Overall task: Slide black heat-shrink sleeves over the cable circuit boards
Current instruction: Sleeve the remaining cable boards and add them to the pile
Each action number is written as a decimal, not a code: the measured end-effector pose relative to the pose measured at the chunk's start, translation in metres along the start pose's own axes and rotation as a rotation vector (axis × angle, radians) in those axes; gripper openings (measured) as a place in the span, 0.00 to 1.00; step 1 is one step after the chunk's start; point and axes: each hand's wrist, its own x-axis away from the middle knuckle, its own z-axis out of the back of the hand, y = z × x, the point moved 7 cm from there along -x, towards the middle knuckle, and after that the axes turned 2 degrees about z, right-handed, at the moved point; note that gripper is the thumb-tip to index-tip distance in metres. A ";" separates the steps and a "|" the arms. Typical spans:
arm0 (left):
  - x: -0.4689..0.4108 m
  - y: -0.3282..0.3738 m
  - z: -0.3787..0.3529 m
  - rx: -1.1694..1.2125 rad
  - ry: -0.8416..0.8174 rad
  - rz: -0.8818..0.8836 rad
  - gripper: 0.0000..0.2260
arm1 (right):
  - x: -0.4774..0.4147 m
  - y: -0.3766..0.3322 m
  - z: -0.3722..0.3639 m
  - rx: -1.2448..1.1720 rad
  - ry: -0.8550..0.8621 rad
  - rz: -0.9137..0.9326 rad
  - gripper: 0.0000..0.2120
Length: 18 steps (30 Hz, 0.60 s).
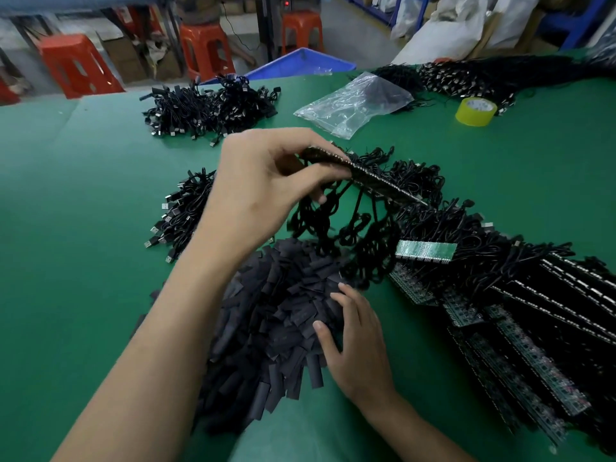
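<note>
Currently the left hand (263, 188) is gripping one end of a circuit board strip (376, 180), thumb and fingers curled round it, and is holding it raised above the green tabletop (83, 261) at the centre of the frame. The strip is tilting down to the right, so its attached black cables (346, 228) are hanging free underneath, likely to leave the boards reachable for sleeving.

The right hand (356, 341) is lying loosely on the pile of heat-shrink sleeves (266, 328) at lower centre. Its fingers are relaxed and touching the top sleeves with nothing visibly pinched; it is probably reaching for one sleeve. The pile is sitting right in front of the person, just below the raised strip, which is making for a short pick.

Stacked board panels (520, 331) with cables are lying at lower right, probably the supply. One green panel (426, 251) is lying on top of the cables at centre right. A heap of USB cables (210, 108) is sitting at upper centre-left, well apart. It is looking like a done pile, though any sleeves there are too small to tell. Another cable bundle (180, 215) is lying behind the left wrist. A clear plastic bag (356, 105) and a yellow tape roll (476, 111) are lying at upper right, away from the work.
</note>
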 end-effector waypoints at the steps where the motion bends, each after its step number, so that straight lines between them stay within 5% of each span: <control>1: 0.011 0.012 0.008 -0.007 0.010 -0.006 0.03 | 0.001 0.000 0.002 -0.044 0.013 -0.009 0.23; 7: 0.082 0.039 0.043 -0.069 0.074 0.032 0.04 | 0.015 0.003 0.033 -0.420 0.261 -0.078 0.18; 9: 0.101 0.033 0.046 0.032 0.060 0.090 0.04 | 0.016 0.006 0.047 -0.562 0.308 -0.143 0.22; 11: 0.116 0.018 0.047 0.178 0.081 0.195 0.07 | 0.010 0.005 0.066 -0.663 0.346 -0.130 0.16; 18: 0.159 -0.044 0.041 0.624 0.232 0.583 0.15 | -0.014 -0.026 0.130 -0.629 0.370 -0.067 0.22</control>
